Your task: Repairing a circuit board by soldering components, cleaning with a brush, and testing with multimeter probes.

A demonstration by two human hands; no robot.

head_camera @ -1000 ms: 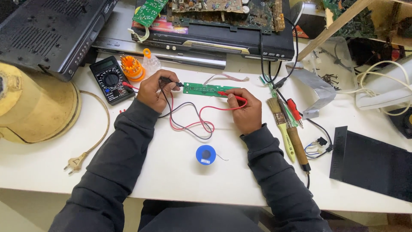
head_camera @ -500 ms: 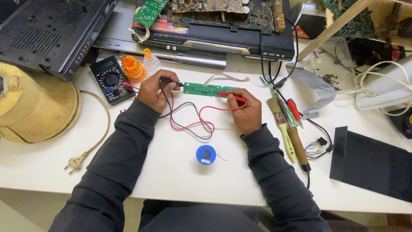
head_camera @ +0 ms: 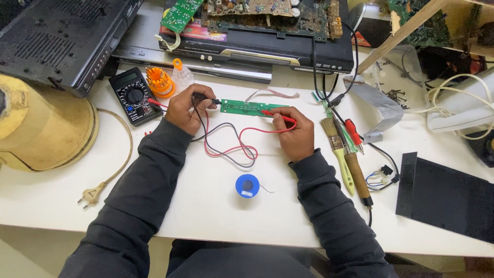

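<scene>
A narrow green circuit board [head_camera: 251, 107] lies on the white table [head_camera: 216, 206]. My left hand [head_camera: 185, 110] grips a black test probe [head_camera: 206, 99] whose tip touches the board's left end. My right hand [head_camera: 294, 133] grips a red test probe [head_camera: 274, 114] with its tip on the board's right part. Red and black leads [head_camera: 229, 146] loop between my hands and run to a black multimeter [head_camera: 134, 95] at the left.
A blue solder spool [head_camera: 247, 185] sits near my front. A brush [head_camera: 338, 149], a wooden-handled tool [head_camera: 356, 170] and a red screwdriver [head_camera: 353, 133] lie at the right, beside a black panel [head_camera: 446, 198]. An orange bit holder [head_camera: 159, 81], opened players [head_camera: 267, 36] and a yellow appliance [head_camera: 46, 128] ring the space.
</scene>
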